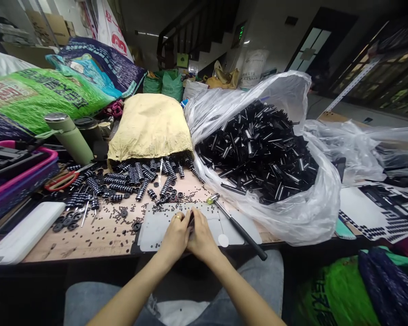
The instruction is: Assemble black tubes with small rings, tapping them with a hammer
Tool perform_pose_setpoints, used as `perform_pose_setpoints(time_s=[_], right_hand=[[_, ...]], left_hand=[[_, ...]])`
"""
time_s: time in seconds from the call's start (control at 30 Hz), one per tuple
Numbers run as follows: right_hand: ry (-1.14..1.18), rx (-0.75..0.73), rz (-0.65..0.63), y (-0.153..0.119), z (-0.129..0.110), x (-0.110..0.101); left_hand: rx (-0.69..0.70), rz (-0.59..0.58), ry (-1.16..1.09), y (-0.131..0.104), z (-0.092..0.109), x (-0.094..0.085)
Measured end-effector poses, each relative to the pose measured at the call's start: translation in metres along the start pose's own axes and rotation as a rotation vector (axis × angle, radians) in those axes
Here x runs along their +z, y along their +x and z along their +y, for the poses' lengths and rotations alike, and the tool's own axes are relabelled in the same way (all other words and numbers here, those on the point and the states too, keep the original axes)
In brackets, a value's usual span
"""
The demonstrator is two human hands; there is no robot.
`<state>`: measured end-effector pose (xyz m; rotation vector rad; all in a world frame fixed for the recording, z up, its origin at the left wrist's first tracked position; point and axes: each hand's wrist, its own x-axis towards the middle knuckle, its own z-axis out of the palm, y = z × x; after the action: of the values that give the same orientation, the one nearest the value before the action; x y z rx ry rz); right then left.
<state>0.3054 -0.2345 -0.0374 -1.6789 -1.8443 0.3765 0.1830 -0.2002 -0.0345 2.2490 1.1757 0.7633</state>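
My left hand (pixel 174 235) and my right hand (pixel 201 235) meet over the grey board (pixel 153 231) at the table's front edge. The fingers of both are closed around something dark, mostly hidden between them, and its kind cannot be made out. A ring sits on a left finger. To the right lies a hammer (pixel 236 222) with a black grip and a yellowish head, its handle reaching past the table edge. A white disc (pixel 223 240) is beside it. Ribbed black rollers (pixel 136 174) and small black rings are scattered beyond my left hand.
Behind the rollers stands a yellow sack (pixel 153 122). A clear plastic bag (pixel 292 226) spills black plastic parts (pixel 251 145). On the left are red-handled scissors (pixel 63 180), a green bottle (pixel 71 140), a white case (pixel 30 231) and a pink basket (pixel 51 158).
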Motion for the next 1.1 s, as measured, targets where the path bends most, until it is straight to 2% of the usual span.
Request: perform_pose_setpoints(time_s=[0.07,0.13,0.2,0.23,0.3,0.43,0.53,0.6,0.73,0.83,0.9,1.0,1.03,1.1], right_hand=[[-0.197,0.092,0.045,-0.004,0.021,-0.016],[-0.456,0.291,0.165,-0.008,0.043,-0.04],[-0.62,0.403,0.15,-0.013,0.057,-0.064],[-0.635,0.433,0.119,-0.016,0.059,-0.073],[-0.524,0.442,0.038,-0.024,0.052,-0.084],[-0.209,0.372,0.011,-0.045,0.016,-0.075],[-0.283,0.341,-0.079,-0.054,-0.002,-0.065],[-0.309,0.345,-0.119,-0.053,-0.011,-0.069],[-0.104,0.267,0.007,-0.047,-0.043,-0.089],[0.003,0.158,0.028,-0.047,-0.065,-0.083],[-0.058,0.106,-0.043,-0.048,-0.068,-0.065],[-0.243,0.105,-0.232,-0.049,-0.059,-0.039],[-0.273,0.123,-0.276,-0.048,-0.056,-0.034],[-0.269,0.166,-0.283,-0.046,-0.048,-0.036]], left_hand=[[0.11,-0.077,0.164,-0.002,-0.008,0.001],[0.199,-0.106,0.307,-0.004,-0.013,-0.003],[0.243,-0.104,0.425,-0.005,-0.015,-0.009],[0.251,-0.106,0.467,-0.005,-0.014,-0.012],[0.252,-0.111,0.523,-0.006,-0.012,-0.016],[0.244,-0.112,0.561,-0.007,-0.008,-0.016],[0.226,-0.109,0.58,-0.01,-0.007,-0.01],[0.205,-0.105,0.589,-0.012,-0.003,-0.002],[0.212,-0.077,0.539,-0.019,0.008,0.019],[0.218,-0.108,0.488,-0.023,0.009,0.03],[0.22,-0.139,0.488,-0.022,0.005,0.033],[0.225,-0.156,0.497,-0.013,-0.003,0.031],[0.224,-0.153,0.485,-0.009,-0.004,0.028],[0.204,-0.143,0.431,-0.002,-0.002,0.023]])
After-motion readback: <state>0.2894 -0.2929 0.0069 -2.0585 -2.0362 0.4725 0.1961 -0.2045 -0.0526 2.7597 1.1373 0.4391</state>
